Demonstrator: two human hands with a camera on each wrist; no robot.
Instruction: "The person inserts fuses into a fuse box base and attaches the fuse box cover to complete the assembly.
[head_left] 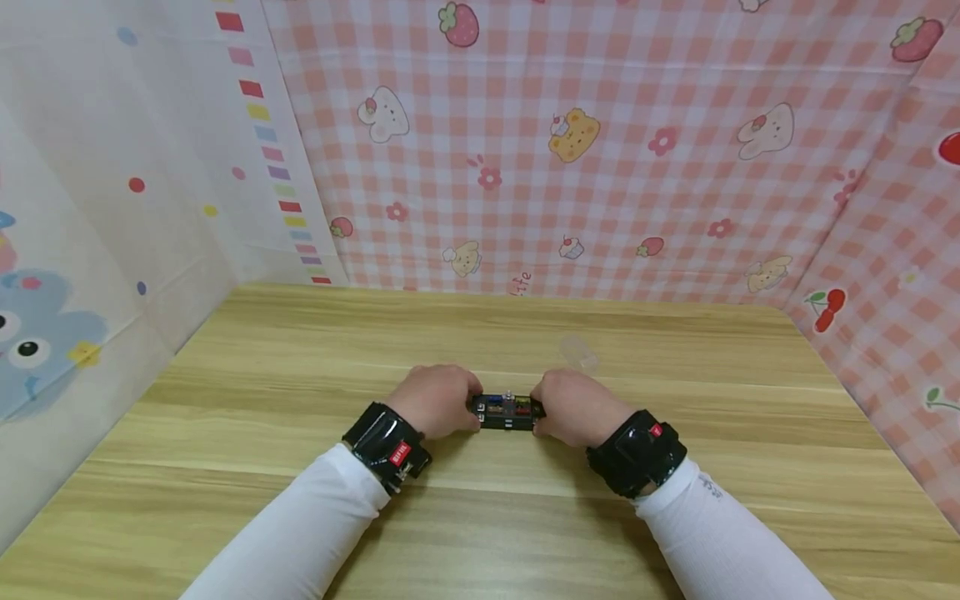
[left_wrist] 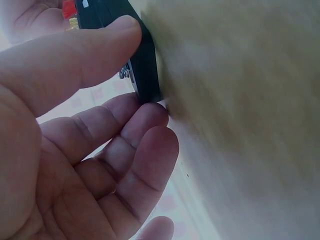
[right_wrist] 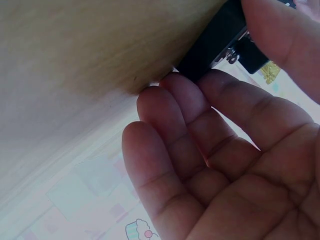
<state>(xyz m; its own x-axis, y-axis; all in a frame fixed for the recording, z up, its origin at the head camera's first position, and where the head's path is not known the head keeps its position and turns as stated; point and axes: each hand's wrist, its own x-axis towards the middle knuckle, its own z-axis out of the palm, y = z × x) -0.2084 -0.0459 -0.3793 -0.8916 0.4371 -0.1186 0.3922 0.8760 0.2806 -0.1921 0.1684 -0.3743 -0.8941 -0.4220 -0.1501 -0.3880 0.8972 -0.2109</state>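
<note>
A small black fuse block [head_left: 508, 422] with blue, yellow, red and brown inserts on top lies crosswise at the middle of the wooden table. My left hand [head_left: 442, 402] pinches its left end, thumb on the near side and fingers on the far side. At the opposite end, my right hand [head_left: 581, 408] pinches it the same way. In the left wrist view the block's dark end [left_wrist: 145, 60] shows between thumb and fingertips, low over the tabletop. The right wrist view has its other end [right_wrist: 212, 45] against the fingertips, with small metal terminals [right_wrist: 232, 54] on its upper face.
Behind the right hand lies a clear plastic piece [head_left: 579, 353] on the wooden table [head_left: 480, 525]. A pink checked cloth [head_left: 525, 200] hangs along the back and right. Pale patterned cloth [head_left: 112, 208] lines the left side.
</note>
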